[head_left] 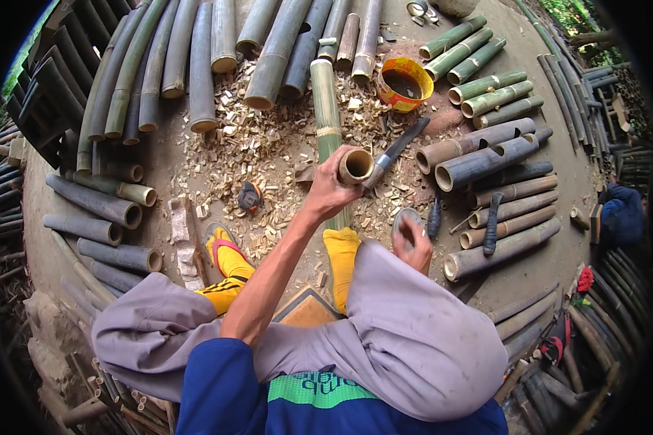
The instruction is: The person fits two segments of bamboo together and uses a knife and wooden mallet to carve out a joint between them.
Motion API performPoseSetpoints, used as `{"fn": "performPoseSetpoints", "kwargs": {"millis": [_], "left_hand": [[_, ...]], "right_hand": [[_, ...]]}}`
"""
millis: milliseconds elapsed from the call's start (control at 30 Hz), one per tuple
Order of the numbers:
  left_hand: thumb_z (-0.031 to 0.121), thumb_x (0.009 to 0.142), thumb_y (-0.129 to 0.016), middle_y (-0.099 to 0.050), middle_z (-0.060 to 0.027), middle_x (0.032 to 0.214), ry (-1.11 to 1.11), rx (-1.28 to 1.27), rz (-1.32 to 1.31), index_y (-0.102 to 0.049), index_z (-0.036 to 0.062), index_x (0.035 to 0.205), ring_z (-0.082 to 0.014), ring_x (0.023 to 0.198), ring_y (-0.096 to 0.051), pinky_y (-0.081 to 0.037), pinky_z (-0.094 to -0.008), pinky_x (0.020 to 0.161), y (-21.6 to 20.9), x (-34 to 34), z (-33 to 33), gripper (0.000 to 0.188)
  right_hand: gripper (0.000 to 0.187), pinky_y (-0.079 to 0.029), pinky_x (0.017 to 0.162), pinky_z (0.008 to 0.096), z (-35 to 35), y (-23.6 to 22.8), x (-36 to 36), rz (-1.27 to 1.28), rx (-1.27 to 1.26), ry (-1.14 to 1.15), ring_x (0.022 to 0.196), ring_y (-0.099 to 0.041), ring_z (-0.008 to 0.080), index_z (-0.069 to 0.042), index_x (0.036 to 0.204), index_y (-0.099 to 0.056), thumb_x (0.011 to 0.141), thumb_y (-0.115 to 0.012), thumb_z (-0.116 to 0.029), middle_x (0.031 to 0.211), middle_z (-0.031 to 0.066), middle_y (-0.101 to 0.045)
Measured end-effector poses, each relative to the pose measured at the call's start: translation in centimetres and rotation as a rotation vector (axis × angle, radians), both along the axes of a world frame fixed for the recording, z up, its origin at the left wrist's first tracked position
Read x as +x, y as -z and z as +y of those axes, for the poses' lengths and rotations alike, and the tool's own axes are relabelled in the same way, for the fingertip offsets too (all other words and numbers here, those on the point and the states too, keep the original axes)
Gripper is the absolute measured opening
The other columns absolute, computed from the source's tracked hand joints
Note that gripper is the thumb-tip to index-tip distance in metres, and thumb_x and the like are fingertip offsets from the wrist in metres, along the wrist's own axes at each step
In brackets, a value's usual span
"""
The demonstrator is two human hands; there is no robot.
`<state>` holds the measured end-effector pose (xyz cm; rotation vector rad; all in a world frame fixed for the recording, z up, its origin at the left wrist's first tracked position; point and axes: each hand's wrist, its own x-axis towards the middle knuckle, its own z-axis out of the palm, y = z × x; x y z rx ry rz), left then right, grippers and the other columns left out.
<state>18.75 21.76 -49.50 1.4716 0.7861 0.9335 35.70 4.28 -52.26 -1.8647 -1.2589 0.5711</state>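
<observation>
Between your legs sits a dark-edged board [308,310], and your right hand [416,250] hangs past your knee near an empty sandal [398,217], fingers curled; you can't be sure from this angle whether they pinch anything. Your yellow-socked right foot [341,264] rests over the near end of a long bamboo pole [327,109], probably to stop it rolling. Your left hand [329,187] is wrapped around a short bamboo tube [357,165] above that pole, its hollow mouth turned up toward you, perhaps so the bore is easy to see. A knife [406,141] slants just beside the tube; whether your fingers take its handle too is unclear. Farther out, a yellow bucket [399,106] stands by the wood chips [247,138], and grey-green bamboo poles [174,58] lie side by side, likely for easy reach.
</observation>
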Motion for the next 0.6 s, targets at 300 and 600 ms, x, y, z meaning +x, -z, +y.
{"fn": "performPoseSetpoints", "kwargs": {"millis": [300, 600], "left_hand": [[0.041, 0.084, -0.051, -0.064, -0.0155, 0.114, 0.151, -0.464, -0.173, -0.062, -0.0024, 0.117, -0.0223, 0.109, -0.058, -0.045, -0.0348, 0.096, 6.3, -0.4, 2.5, 0.056], [0.015, 0.081, -0.05, -0.063, -0.0137, 0.071, 0.11, 0.032, -0.177, -0.059, -0.0048, 0.074, -0.0262, 0.06, -0.059, -0.047, -0.0363, 0.059, 9.8, 1.5, -0.7, 0.023]], "right_hand": [[0.014, -0.053, 0.064, 0.0282, 16.6, -7.8, -4.0, 0.385, 0.329, -0.391, 0.072, -0.064, 0.0163, 0.004, 0.087, -0.066, 0.08, -0.067, -0.008, 0.083, 0.0108, -0.065], [0.015, -0.045, 0.059, 0.0257, 13.1, -7.2, -5.3, 0.449, 0.307, -0.438, 0.057, -0.053, 0.0128, 0.0, 0.062, -0.056, 0.074, -0.064, 0.001, 0.06, 0.0042, -0.056]]}}
